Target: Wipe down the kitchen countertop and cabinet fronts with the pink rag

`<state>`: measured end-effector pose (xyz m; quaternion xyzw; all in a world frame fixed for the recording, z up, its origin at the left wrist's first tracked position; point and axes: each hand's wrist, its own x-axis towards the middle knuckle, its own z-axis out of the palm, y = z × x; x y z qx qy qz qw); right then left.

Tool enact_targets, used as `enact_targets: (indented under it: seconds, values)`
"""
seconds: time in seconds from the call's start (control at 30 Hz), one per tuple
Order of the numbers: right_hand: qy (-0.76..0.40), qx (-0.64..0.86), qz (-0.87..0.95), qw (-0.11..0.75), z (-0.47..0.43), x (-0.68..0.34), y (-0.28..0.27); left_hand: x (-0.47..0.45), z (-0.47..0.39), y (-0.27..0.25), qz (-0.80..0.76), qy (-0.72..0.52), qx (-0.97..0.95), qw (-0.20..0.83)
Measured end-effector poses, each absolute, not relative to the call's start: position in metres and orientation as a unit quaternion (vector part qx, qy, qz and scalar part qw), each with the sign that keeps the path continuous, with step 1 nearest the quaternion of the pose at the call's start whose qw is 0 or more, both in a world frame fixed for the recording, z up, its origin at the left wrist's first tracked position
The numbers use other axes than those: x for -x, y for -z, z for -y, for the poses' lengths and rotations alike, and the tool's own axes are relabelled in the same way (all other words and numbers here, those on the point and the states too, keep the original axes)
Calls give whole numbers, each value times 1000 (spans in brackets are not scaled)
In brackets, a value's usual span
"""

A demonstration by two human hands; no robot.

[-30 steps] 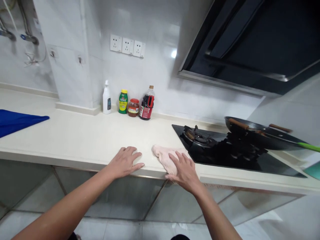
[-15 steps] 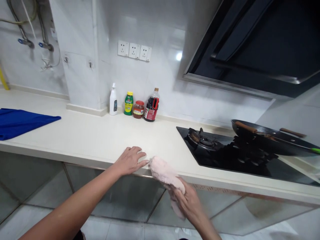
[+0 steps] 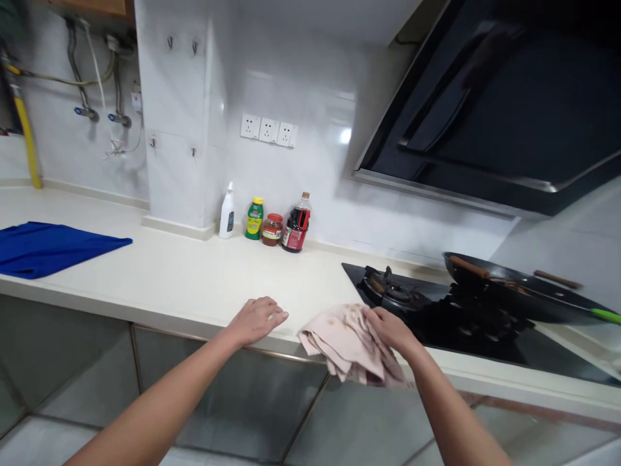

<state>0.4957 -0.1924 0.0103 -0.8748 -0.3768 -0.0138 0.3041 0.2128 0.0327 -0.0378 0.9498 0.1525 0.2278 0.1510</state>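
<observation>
My right hand (image 3: 388, 329) grips a pale pink cloth (image 3: 347, 343) near the counter's front edge, just left of the stove. The cloth is bunched at my fingers and fans out leftward, its lower folds hanging over the edge. Brownish spots show on its upper part. My left hand (image 3: 257, 320) rests on the front of the white counter (image 3: 194, 278), holding nothing, with the fingers stretched out and the thumb apart. A short gap lies between this hand and the cloth.
A black gas stove (image 3: 436, 317) carries a wok (image 3: 524, 288) on its right side, under a dark range hood (image 3: 499, 110). Along the wall stand a white spray bottle (image 3: 227, 213), a green bottle (image 3: 254, 220), a red-lidded jar (image 3: 272, 230) and a dark sauce bottle (image 3: 295, 226). Blue fabric (image 3: 58, 249) lies left.
My right hand has risen from below the counter edge to counter height, and the cloth has spread out from a bundle. My left hand stays on the counter. The view has tilted up slightly.
</observation>
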Motion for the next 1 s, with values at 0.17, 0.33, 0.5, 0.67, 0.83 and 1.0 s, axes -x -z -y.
enact_targets:
  seconds: [0.17, 0.33, 0.5, 0.67, 0.83, 1.0]
  values:
    - [114, 900, 369, 204, 206, -497, 31, -215, -34, 42, -159, -235, -944, 171]
    - [119, 891, 422, 120, 169, -441, 48, -219, -35, 45, -162, -245, -937, 190]
    - [110, 818, 545, 150, 121, -369, 43, -221, -43, 48, -192, -293, -907, 234]
    - [198, 675, 690, 170, 106, -329, 57, -218, -51, 46, -207, -289, -895, 271]
    - [290, 628, 692, 205, 142, -378, 80, -219, -50, 43, -189, -261, -917, 233]
    - [373, 650, 621, 229, 218, -470, 116, -218, -47, 41, -185, -249, -928, 206]
